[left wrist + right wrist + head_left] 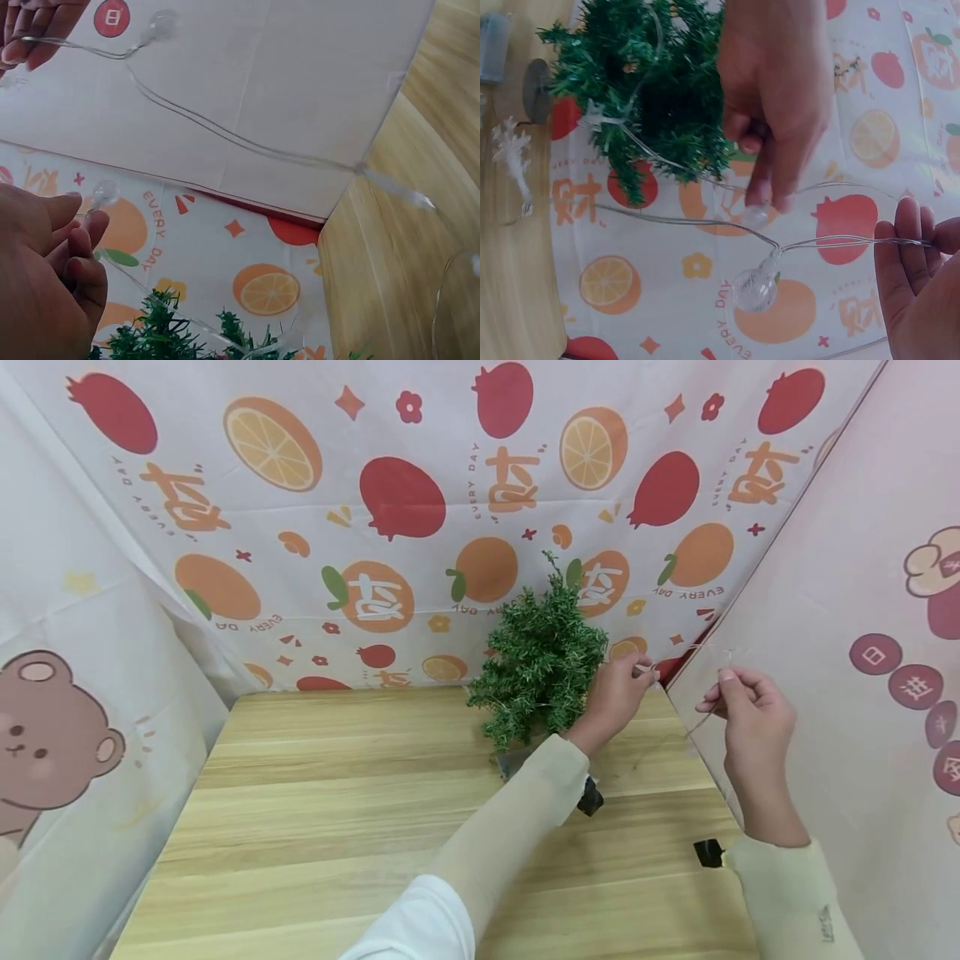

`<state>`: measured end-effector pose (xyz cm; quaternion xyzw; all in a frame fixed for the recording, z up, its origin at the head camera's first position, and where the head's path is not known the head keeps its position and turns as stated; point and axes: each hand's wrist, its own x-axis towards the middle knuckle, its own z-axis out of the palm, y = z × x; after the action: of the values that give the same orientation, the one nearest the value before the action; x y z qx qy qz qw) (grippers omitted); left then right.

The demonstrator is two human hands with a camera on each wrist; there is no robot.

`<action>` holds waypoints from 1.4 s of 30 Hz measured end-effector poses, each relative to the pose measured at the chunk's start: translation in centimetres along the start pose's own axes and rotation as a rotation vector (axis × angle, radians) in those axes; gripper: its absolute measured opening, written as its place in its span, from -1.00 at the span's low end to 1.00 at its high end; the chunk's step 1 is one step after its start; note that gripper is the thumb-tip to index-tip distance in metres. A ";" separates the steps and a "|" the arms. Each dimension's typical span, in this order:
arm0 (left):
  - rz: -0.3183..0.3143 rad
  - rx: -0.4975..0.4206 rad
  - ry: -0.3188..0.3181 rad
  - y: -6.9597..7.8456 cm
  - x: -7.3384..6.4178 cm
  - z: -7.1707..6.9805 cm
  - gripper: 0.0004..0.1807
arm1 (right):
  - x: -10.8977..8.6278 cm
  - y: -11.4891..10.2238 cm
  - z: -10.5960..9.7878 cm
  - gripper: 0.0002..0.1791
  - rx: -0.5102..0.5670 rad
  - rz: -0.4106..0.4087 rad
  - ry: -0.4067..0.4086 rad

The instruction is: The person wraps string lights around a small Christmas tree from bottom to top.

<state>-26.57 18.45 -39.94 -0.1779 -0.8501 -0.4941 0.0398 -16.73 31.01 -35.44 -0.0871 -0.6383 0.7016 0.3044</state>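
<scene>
Both hands work to the right of the tree [543, 664], the left hand [617, 697] just beside its branches, the right hand [757, 718] farther out. From my remote post I read both sets of fingers as grasping: left thumb and fingertips pinch the string beside a small bulb [757, 217], right thumb and fingers grip its doubled wire. The string [832, 241] spans the gap between the hands, and one strand runs into the tree's foliage. I cannot tell whether it loops round the tree or only lies on it.

Risks, as I judge them: a hard pull by the right hand could tug the strand caught in the needles and tip the tree or drag it sideways. Slack lengths hang close together, so crossing them could knot. The left pinch is narrow; smooth wire could slip out. The snowflake [511, 154], near the tree but apart from its branches, could snag on the needles.

Look of the string: thin, clear to silvery, doubled in places, lightly curved. A larger round bulb [754, 290] dangles from it, clear and faceted. I see no glow.
</scene>
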 end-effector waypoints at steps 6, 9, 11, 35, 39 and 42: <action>0.008 0.052 -0.014 -0.1 -0.2 -0.3 -0.73 | 1.5 -0.6 -0.2 -0.85 0.038 0.033 0.034; 0.020 0.112 0.000 0.2 -0.2 -0.5 -0.67 | 2.0 -0.8 -0.3 -0.84 0.041 0.044 0.050; 0.050 0.179 0.021 0.3 -0.1 -0.7 -0.63 | 2.2 -0.8 -0.2 -0.84 0.045 0.042 0.056; 0.438 -0.046 -0.158 3.7 1.8 -3.3 -0.64 | 1.8 0.2 1.8 -0.84 0.017 0.033 -0.081; 0.423 -0.046 -0.208 3.8 2.2 -3.4 -0.67 | 1.7 0.3 1.7 -0.84 -0.021 0.005 -0.081; 0.415 -0.031 -0.242 3.9 2.5 -3.5 -0.67 | 1.7 0.3 1.5 -0.86 -0.079 -0.032 -0.079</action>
<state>-27.95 17.87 -34.37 -0.4074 -0.7860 -0.4635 0.0354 -18.99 30.66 -35.01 -0.0614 -0.6784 0.6738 0.2864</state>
